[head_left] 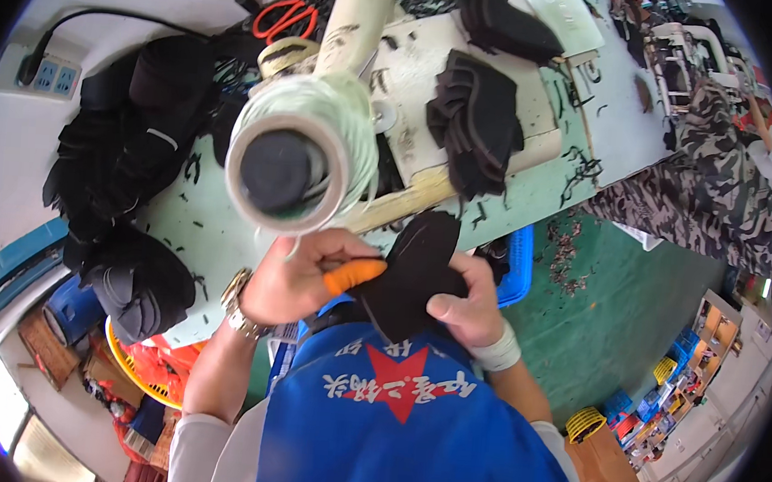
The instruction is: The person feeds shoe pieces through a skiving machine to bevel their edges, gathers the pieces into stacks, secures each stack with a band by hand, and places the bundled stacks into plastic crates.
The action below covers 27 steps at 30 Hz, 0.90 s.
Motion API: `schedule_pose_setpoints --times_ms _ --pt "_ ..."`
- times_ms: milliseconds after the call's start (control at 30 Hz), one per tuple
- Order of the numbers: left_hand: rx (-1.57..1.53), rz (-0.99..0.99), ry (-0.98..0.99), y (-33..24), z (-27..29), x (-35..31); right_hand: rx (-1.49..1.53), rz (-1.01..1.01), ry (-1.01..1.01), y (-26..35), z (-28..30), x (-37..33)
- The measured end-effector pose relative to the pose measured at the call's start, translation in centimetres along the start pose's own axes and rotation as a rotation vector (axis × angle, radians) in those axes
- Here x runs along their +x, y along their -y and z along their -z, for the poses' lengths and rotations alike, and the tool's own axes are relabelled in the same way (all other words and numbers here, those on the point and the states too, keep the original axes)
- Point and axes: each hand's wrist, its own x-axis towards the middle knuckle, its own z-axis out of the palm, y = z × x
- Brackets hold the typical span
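A black curved fabric piece (414,274) is between my two hands, above my lap and just off the table's front edge. My left hand (298,275), with an orange finger cover on its thumb, pinches the piece's left edge. My right hand (473,303) grips its right side, thumb on top and fingers partly hidden behind. Close above my left hand stands a large spool of pale thread (359,141), hiding part of the cream machine (356,24) behind it. Stacked black fabric pieces (475,122) lie on the machine's flat bed, beyond my right hand.
Heaps of black fabric pieces (144,117) cover the table's left side. Red-handled scissors (285,21) lie at the back, among black scraps. A blue basket (518,266) stands below the table edge at right; a yellow basket (122,361) is at left. Someone in camouflage clothing (698,191) is at far right.
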Motion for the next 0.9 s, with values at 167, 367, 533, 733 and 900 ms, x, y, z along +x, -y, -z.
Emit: schedule_pose_setpoints --times_ms 167,367,533,733,900 --pt "-0.294 -0.096 0.093 2.2 1.0 0.3 0.455 0.008 0.151 -0.8 -0.9 -0.4" --pt "-0.276 -0.055 0.244 1.6 0.8 -0.2 0.160 0.198 0.349 -2.4 -0.4 1.1" --pt "-0.183 -0.168 0.002 3.0 -0.1 -0.1 0.153 0.225 0.153 -2.3 -1.6 0.5" --pt "0.229 -0.229 -0.332 2.0 -2.3 0.1 0.168 0.215 -0.118 -3.0 -2.4 1.0" --pt "-0.358 -0.141 -0.286 3.0 -0.5 0.5 0.066 0.070 -0.239 -2.5 -2.7 1.5"
